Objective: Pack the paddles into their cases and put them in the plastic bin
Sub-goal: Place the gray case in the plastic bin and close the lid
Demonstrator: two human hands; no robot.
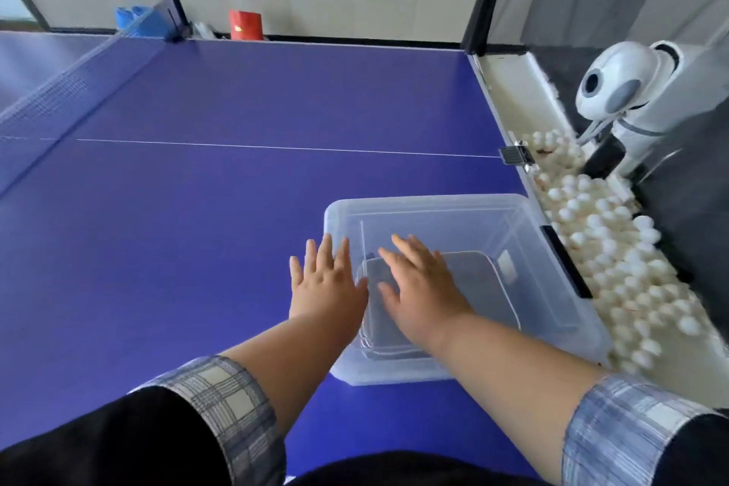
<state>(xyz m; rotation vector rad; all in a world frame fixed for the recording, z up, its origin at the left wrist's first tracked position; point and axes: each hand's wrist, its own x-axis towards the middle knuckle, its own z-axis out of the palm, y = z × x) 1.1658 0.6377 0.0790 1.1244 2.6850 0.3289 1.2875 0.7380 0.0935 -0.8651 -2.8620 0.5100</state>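
The person is leaning over the clear plastic bin (532, 249), which is sitting near the right edge of the blue tabletop (236, 110). Both hands are spread flat with fingers splayed, holding nothing: the left hand (325, 280) is hovering at the bin's left rim, the right hand (422, 284) is reaching over its opening. Something grey and flat is lying at the bottom of the bin, probably the paddle cases (473, 276), though the cloudy plastic is making that hard to confirm. No loose paddle is showing anywhere on the tabletop, so the packing is likely almost done. To finish well, the person should be pressing the cases flat and square against the floor of the bin, steadying the wall with the left hand so it is not sliding. Beyond the table edge, a tray of white balls (615, 249) is lying beside a white ball machine (615, 87). The net (59, 99) is crossing at far left.
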